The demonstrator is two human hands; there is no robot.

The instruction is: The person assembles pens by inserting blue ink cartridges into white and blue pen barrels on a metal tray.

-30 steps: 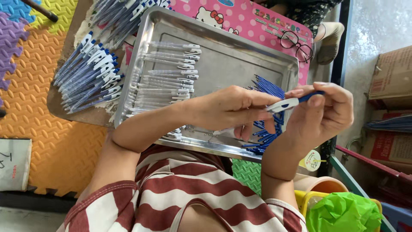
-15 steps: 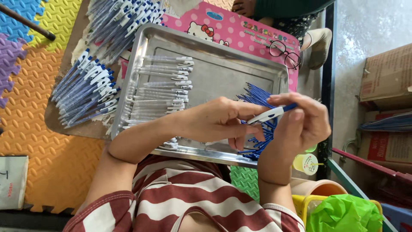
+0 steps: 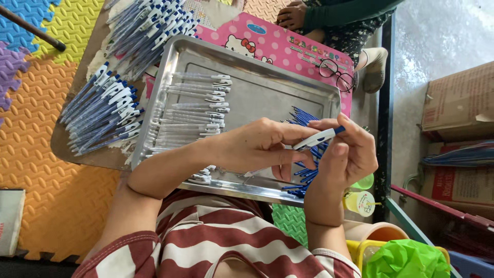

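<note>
Both hands, left hand (image 3: 257, 149) and right hand (image 3: 350, 154), grip one white-and-blue pen (image 3: 319, 138) over the metal tray (image 3: 267, 92), fitting it together; seating the parts squarely seems next

Brightness: bright, even daylight over the whole scene; colours read clearly.
Light source: soft light, strongest at the far right, where the pale floor (image 3: 442, 36) is washed out almost to white.
Glare: the metal tray (image 3: 267, 92) shows a broad dull sheen on its bare base and a thin bright line along its rim.
Shadows: soft and short; a faint shadow lies under the left hand (image 3: 257, 146) on the tray, and the gap at the right of the table (image 3: 383, 103) is dark.
Sharpness: hands and pens are crisp; no motion blur shows.
Edges: slight wide-angle stretch at the corners; the striped shirt (image 3: 216, 242) at the near edge looks softer.
</note>
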